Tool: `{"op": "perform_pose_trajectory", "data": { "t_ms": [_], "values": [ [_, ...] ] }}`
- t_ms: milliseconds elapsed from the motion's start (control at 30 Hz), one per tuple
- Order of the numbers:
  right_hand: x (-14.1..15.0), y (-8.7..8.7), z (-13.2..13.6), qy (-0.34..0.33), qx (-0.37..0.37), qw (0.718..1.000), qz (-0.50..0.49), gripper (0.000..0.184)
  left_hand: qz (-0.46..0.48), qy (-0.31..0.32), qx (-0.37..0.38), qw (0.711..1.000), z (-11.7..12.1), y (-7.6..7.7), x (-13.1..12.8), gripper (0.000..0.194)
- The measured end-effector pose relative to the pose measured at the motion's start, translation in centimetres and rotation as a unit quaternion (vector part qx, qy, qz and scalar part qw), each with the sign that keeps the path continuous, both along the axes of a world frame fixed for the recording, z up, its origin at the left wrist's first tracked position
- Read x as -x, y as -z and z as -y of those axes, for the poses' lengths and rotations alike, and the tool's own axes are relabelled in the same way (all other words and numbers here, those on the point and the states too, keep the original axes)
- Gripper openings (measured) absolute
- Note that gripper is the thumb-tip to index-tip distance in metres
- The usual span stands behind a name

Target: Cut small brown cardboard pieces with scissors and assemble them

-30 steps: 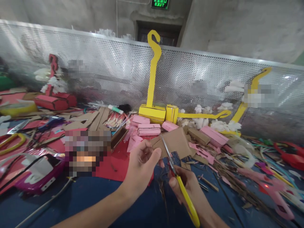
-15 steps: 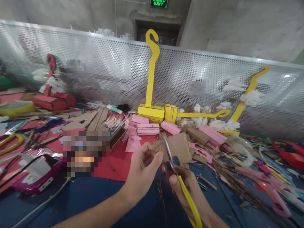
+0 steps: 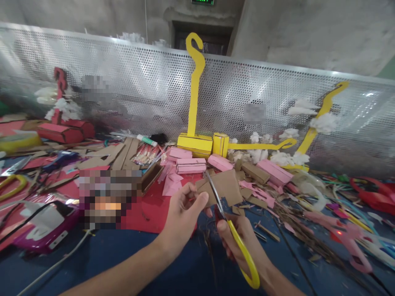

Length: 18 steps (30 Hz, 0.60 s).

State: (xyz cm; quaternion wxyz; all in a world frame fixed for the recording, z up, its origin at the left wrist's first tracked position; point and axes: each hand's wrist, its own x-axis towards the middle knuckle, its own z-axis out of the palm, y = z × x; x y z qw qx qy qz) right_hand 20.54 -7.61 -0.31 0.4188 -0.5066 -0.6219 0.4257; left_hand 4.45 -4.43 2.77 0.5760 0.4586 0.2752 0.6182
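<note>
Between thumb and fingers, my left hand [image 3: 185, 211] pinches the left edge of a piece of brown cardboard [image 3: 226, 187]. My right hand [image 3: 237, 234] grips a pair of scissors [image 3: 243, 248] with yellow handles. The scissors' metal blades point up and away, lying across the cardboard near its left part. How far the blades are apart is hard to see. Just beyond the cardboard sit small pink boxes [image 3: 190, 165] and a pink scrap [image 3: 172, 183] on red sheet material [image 3: 145, 213].
Yellow hook-topped pieces [image 3: 194, 90] stand by a perforated metal panel [image 3: 148, 90]. A pink glue gun [image 3: 348, 238] with a red light lies right, among twigs and scraps. A purple device [image 3: 46, 230] with a cable, and other scissors [image 3: 14, 185], lie left.
My right hand and the scissors have shifted slightly left, with the cardboard still under the blades. The whole view has moved a little. Both hands keep their holds.
</note>
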Motion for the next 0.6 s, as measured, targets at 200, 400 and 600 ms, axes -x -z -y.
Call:
{"op": "perform_pose_trajectory", "data": {
  "t_ms": [200, 400, 600],
  "values": [
    [0.3, 0.5, 0.1, -0.008, 0.042, 0.999, -0.005, 0.064, 0.023, 0.017, 0.012, 1.000, -0.3, 0.1, 0.2, 0.037],
    [-2.0, -0.2, -1.3, 0.030, -0.019, 0.999, -0.016, 0.059, -0.088, -0.002, -0.062, 0.994, -1.3, -0.4, 1.7, 0.032],
    [-7.3, -3.2, -2.9, -0.020, -0.182, 0.956, 0.229, 0.040, -0.218, 0.054, -0.106, 0.969, -2.5, -0.2, 3.2, 0.026]
  ]
}}
